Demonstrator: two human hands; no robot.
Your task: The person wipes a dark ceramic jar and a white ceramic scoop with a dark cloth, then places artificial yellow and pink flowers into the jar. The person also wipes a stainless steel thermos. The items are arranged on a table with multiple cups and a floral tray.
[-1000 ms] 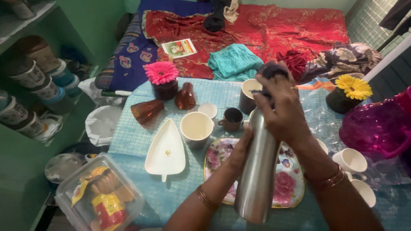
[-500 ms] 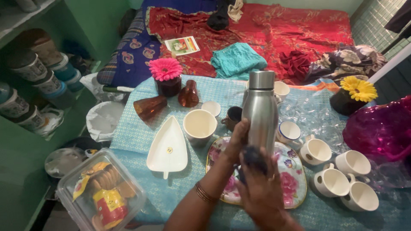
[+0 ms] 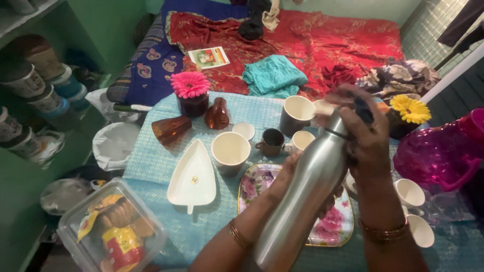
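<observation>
While tilted above the desk (image 3: 166, 161) and floral tray (image 3: 252, 184), steel bottle (image 3: 302, 196) gripped mid-body from behind by left hand (image 3: 290, 174). Over its neck, right hand (image 3: 365, 136) closed, pressing a dark cloth (image 3: 363, 108) against the top.

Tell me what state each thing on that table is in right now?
Steel bottle: tilted, held in both hands.
Left hand: gripping the bottle's body.
Right hand: pressing a dark cloth at the bottle's top.
Amber glasses: lying on their sides.
Cream cup: upright, empty.
Leaf-shaped dish: empty.
Plastic box: closed, food inside.
</observation>
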